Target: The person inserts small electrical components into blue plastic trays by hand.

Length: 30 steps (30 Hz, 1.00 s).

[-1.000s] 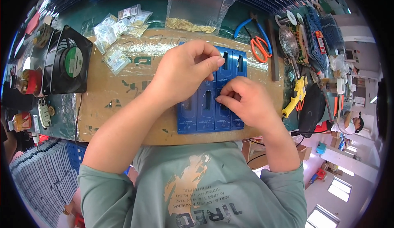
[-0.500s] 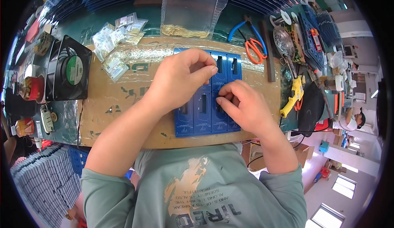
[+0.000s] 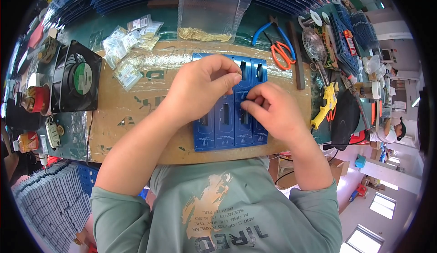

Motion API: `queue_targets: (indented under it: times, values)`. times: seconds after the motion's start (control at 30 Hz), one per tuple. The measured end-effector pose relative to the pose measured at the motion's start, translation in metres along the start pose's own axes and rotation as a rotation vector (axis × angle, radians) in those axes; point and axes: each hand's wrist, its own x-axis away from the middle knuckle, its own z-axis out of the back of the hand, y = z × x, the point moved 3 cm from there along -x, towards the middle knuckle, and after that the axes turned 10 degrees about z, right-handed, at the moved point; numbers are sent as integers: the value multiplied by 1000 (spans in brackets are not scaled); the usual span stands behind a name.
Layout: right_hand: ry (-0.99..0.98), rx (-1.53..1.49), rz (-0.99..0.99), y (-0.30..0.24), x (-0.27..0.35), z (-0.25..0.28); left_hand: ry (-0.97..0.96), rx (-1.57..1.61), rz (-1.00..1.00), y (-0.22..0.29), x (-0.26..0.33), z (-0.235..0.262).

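electronics workshop | bench: pliers (image 3: 268, 27), cooling fan (image 3: 76, 76), stacked blue boards (image 3: 50, 203)

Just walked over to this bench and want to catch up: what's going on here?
A person works at a panel of blue circuit boards lying on a cardboard sheet. The left hand pinches something too small to make out above the panel; the right hand has its fingertips down on one board. Small parts bags, a fan and pliers lie around.
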Motion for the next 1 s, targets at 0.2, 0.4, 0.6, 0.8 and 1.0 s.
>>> queue_targets:
  times: [0.2, 0.4, 0.6, 0.8, 1.0]
  values:
    - [294, 34, 262, -23, -11, 10, 110, -391, -235, 8, 7, -2]
    - [278, 137, 301, -24, -15, 9, 167, -536, -432, 5, 6, -7]
    - [275, 152, 294, -24, -18, 3, 237, -569, -580, -2, 8, -7]
    - [294, -76, 121, -17, -15, 3, 209, -568, -553, 1, 6, -5]
    - [170, -177, -4, 2, 4, 1, 254, -440, -340, 3, 1, 4]
